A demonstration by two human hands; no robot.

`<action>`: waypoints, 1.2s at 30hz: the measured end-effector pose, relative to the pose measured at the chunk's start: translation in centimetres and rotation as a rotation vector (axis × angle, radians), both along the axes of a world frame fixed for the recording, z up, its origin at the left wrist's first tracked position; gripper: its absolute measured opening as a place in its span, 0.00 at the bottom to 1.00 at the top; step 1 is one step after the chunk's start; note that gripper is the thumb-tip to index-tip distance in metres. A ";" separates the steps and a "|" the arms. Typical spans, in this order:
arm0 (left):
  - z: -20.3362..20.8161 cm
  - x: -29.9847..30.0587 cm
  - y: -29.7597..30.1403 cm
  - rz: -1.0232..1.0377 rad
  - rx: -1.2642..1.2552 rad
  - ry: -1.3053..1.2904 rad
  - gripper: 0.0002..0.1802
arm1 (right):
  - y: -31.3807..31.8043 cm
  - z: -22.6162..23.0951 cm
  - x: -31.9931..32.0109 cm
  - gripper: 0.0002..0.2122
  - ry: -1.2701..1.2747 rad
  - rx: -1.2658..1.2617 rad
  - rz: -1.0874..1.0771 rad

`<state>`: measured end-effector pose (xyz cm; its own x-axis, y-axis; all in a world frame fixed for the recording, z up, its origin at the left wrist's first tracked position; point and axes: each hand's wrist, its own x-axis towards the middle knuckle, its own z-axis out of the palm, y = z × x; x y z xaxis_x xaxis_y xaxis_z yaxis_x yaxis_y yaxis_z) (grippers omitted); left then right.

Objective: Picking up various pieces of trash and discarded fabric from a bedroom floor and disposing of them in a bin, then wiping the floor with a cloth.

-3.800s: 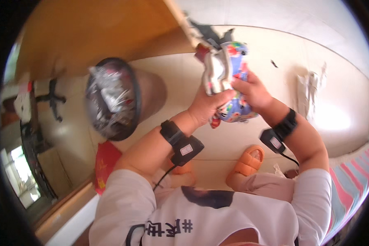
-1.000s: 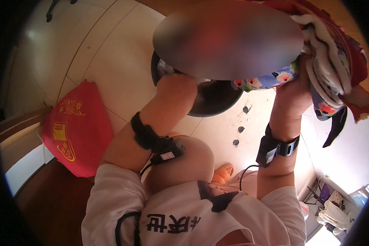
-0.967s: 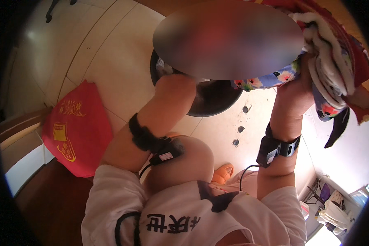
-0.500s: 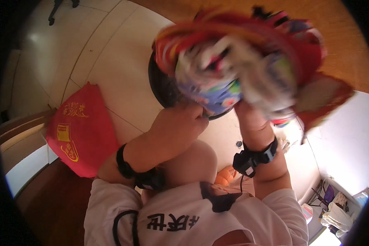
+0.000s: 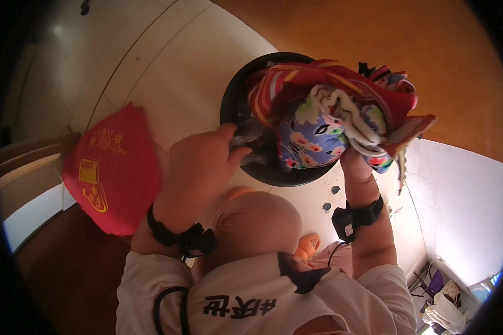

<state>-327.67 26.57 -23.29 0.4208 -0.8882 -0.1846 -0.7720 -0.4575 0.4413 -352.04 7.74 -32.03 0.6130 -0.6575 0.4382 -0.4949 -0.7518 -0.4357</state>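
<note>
A bundle of folded cloths (image 5: 313,134) rests against my right hand (image 5: 356,166), which grips it from beneath; most of those fingers are hidden behind the fabric. Blue floral cloth, red striped cloth and a pale folded layer show in the bundle. Behind and below it stands a round black bin (image 5: 235,92), partly covered by the cloths. Some clear, crinkled plastic (image 5: 250,133) shows inside the bin's left part. My left hand (image 5: 204,159) is at the bin's left rim, thumb and forefinger apart, slightly blurred, with nothing seen between them.
A red bag (image 5: 117,167) with yellow print is to the left on the tiled floor (image 5: 176,84). An orange-brown wooden surface (image 5: 430,72) fills the upper right. A white panel (image 5: 458,178) is at the right, with assorted items (image 5: 447,304) below it.
The cloth bundle has come down and away from me, showing more of the black bin. My left hand has left the bundle and moved left.
</note>
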 end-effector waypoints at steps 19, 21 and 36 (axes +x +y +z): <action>-2.7 0.1 0.6 0.834 -0.699 1.303 0.13 | 6.7 10.4 -5.2 0.24 -0.547 0.958 0.256; -2.2 -0.2 0.4 0.770 -0.610 1.350 0.13 | 6.9 10.6 -3.8 0.24 -0.507 0.879 0.307; -4.3 1.0 1.7 0.672 -0.934 1.662 0.11 | 4.0 4.3 11.7 0.20 0.131 -0.044 0.851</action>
